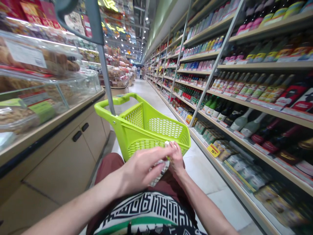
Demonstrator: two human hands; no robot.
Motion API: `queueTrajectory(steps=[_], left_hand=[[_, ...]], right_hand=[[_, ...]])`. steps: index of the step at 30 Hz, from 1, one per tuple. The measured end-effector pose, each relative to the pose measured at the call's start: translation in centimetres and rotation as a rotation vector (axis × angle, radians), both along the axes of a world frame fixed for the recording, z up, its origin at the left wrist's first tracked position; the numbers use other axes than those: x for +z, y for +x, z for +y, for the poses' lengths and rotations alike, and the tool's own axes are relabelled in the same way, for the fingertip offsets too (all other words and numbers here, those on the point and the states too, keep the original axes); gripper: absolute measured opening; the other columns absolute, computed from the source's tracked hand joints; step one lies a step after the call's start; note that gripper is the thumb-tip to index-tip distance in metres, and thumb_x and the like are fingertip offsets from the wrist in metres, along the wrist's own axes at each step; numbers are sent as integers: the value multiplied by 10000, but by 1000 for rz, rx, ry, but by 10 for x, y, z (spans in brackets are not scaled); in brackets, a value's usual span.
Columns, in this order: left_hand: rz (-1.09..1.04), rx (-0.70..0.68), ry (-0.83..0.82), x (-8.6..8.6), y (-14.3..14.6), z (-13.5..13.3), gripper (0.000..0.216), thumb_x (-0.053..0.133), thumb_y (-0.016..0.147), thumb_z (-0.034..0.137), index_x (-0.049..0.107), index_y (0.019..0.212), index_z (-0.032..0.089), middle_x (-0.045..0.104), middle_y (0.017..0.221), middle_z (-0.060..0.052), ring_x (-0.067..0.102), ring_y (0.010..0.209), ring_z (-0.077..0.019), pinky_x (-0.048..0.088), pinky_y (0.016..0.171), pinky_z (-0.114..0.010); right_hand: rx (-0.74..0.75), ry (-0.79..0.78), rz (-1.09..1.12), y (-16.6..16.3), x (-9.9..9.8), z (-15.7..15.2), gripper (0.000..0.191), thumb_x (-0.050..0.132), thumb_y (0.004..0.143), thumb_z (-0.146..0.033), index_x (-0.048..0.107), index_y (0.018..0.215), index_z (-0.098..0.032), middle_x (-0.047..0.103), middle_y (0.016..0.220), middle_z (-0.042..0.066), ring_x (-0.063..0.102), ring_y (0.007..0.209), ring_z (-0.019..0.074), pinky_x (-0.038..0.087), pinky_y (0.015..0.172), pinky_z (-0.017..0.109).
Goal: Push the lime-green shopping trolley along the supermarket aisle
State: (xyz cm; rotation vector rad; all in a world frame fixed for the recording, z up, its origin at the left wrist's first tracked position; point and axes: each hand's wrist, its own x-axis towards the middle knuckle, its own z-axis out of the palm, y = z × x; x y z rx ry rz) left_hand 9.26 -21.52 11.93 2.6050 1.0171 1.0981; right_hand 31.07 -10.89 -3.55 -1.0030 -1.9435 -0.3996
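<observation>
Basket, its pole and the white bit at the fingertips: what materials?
Green basket: likely molded plastic, semi-gloss; uniform color, rounded edges, perforated walls.
Pole: probably metal, satin gray; slim, with a soft sheen.
White bit: matte-looking, possibly paper or thin plastic; too small and blurred to settle.

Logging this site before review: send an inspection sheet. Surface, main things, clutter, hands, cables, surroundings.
Surface: pale tiled floor.
Main things: lime-green basket in front of the person, gray handle standing up; small white thing at the fingertips, too small to identify.
Clutter: food packs crowd the counter on the left.
Hands: left hand and right hand meet at the white thing; which one grips it is unclear.
Cables: nothing seen.
Surroundings: bottles and cans on shelves to the right; people far down the aisle.
</observation>
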Motion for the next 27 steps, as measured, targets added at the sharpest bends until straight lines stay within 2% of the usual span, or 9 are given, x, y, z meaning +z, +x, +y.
queueTrajectory(steps=[2, 4, 8, 11, 13, 18, 20, 22, 27], left_hand=[[95, 113, -29, -20, -5, 29, 355, 393, 819, 189, 446, 1169, 194, 531, 1142, -57, 505, 1027, -164, 425, 896, -318], [210, 286, -80, -48, -8, 57, 404, 400, 777, 136, 438, 1180, 146, 473, 1219, -100, 460, 1098, -194, 381, 946, -350], [392, 370, -156, -105, -3, 84, 519, 438, 704, 88, 403, 1217, 155, 360, 1328, -119, 355, 1202, -226, 299, 997, -393], [461, 337, -170, -127, 10, 83, 570, 435, 684, 88, 372, 1242, 187, 278, 1380, -110, 245, 1264, -240, 232, 1013, -450], [474, 311, -169, -132, 18, 81, 595, 432, 673, 84, 354, 1254, 188, 241, 1396, -111, 187, 1285, -241, 195, 1020, -466], [460, 286, -136, -131, 36, 86, 622, 429, 656, 73, 340, 1262, 181, 209, 1408, -106, 118, 1300, -248, 144, 1026, -487], [467, 284, -133, -130, 43, 88, 629, 432, 648, 70, 339, 1261, 172, 202, 1410, -113, 114, 1300, -251, 131, 1027, -493], [472, 271, -133, -130, 48, 88, 617, 436, 649, 78, 349, 1253, 169, 206, 1408, -118, 120, 1299, -252, 122, 1028, -495], [493, 253, -133, -137, 49, 85, 607, 436, 645, 83, 364, 1241, 170, 216, 1404, -117, 127, 1298, -249, 114, 1032, -484]], right_hand=[[17, 52, 37, -13, 15, 8, 457, 329, 811, -55, 449, 1224, -212, 469, 1258, 50, 266, 1254, 203, 356, 977, 440], [49, 64, 0, -24, 17, 15, 459, 320, 812, -48, 462, 1215, -216, 473, 1256, 40, 251, 1262, 202, 349, 984, 438], [79, -8, -140, -26, -22, 14, 464, 343, 799, -26, 476, 1201, -217, 525, 1203, 43, 270, 1256, 188, 369, 961, 425], [81, -73, -193, -9, -51, 1, 468, 367, 778, -11, 495, 1180, -214, 549, 1172, 56, 296, 1244, 198, 392, 932, 434], [76, -85, -172, 7, -52, -7, 476, 370, 771, -13, 492, 1182, -219, 546, 1174, 56, 299, 1242, 204, 396, 931, 436], [-37, 68, 38, 40, -8, -6, 500, 345, 780, -24, 443, 1229, -219, 472, 1254, 64, 267, 1257, 227, 349, 966, 494], [-84, 109, 73, 47, 0, -1, 509, 327, 784, -21, 431, 1238, -224, 475, 1251, 62, 268, 1256, 223, 349, 965, 502], [-105, 94, 61, 50, -5, 2, 538, 308, 774, -5, 408, 1255, -224, 472, 1255, 62, 266, 1257, 217, 356, 963, 495], [-102, 0, 8, 50, -42, -5, 632, 303, 710, 45, 377, 1276, -226, 446, 1278, 55, 234, 1269, 221, 340, 975, 496]])
